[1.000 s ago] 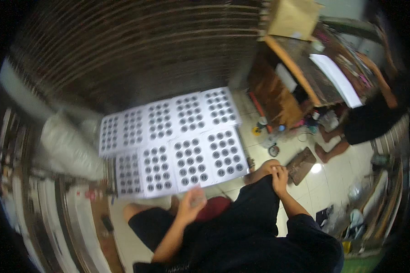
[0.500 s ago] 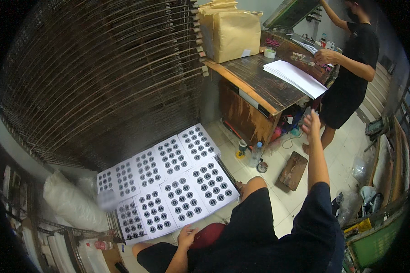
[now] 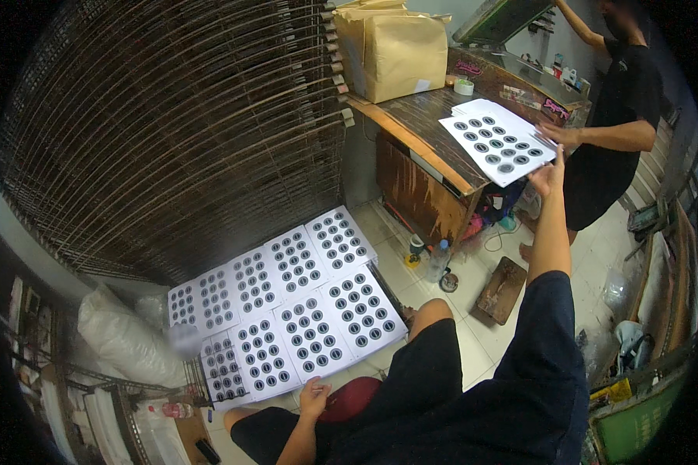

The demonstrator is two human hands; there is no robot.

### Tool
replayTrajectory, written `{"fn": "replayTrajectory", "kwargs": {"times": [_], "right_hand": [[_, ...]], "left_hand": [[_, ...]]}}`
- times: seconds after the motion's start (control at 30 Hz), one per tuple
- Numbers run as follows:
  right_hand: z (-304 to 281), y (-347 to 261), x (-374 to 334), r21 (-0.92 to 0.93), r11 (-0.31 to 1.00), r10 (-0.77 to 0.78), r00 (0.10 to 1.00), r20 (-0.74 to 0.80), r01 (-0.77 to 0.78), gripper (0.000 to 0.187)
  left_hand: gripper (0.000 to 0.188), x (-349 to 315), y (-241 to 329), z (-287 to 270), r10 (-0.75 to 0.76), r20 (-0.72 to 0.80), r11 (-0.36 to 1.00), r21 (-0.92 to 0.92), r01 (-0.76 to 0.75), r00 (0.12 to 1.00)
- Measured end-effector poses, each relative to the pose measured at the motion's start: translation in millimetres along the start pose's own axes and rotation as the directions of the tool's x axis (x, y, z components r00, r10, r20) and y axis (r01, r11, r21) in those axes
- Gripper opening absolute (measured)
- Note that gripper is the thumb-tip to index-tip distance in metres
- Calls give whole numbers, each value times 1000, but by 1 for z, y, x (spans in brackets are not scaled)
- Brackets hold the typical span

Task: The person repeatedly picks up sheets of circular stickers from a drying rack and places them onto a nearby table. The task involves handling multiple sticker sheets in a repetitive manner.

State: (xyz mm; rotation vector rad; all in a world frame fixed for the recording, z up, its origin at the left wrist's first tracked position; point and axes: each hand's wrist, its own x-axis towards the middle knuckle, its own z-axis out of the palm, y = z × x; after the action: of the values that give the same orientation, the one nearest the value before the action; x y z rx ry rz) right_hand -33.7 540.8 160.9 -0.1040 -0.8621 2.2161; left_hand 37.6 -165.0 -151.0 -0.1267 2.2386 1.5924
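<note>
My right hand (image 3: 549,180) reaches out at the right and pinches the near corner of a white sheet printed with rows of dark round emblems (image 3: 498,147). The sheet is over a stack of white paper (image 3: 485,108) on the wooden table. A co-worker's hand (image 3: 560,136) is at the sheet's right edge; whether it still grips is unclear. My left hand (image 3: 314,398) hovers by my lap, fingers loosely apart and holding nothing. Just beyond it, several similar printed sheets (image 3: 309,335) lie in two rows on a low rack.
A tall wire drying rack (image 3: 171,139) rises at the left. The wooden table (image 3: 419,128) bears a brown paper-wrapped bundle (image 3: 405,58) and a tape roll (image 3: 464,87). On the floor are a bottle (image 3: 440,260) and a brown box (image 3: 501,291). A white sack (image 3: 124,333) sits far left.
My right hand has moved up and taken hold of the printed sheet. The co-worker has brought that sheet nearer, over the white stack. My left hand has barely moved.
</note>
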Motion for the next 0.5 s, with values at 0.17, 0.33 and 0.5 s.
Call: {"fn": "replayTrajectory", "kwargs": {"times": [0.17, 0.33, 0.5], "right_hand": [[-8, 15, -7, -537, 815, 145, 975, -170, -215, 39], [44, 35, -56, -577, 816, -29, 998, -60, -11, 34], [110, 111, -159, -356, 929, -83, 995, 56, 97, 36]], "left_hand": [[49, 2, 3, 3, 6, 9, 999, 49, -7, 1000], [51, 3, 19, 9, -38, 87, 999, 4, 38, 996], [51, -5, 81, 13, 219, 112, 972, -106, -207, 969]]}}
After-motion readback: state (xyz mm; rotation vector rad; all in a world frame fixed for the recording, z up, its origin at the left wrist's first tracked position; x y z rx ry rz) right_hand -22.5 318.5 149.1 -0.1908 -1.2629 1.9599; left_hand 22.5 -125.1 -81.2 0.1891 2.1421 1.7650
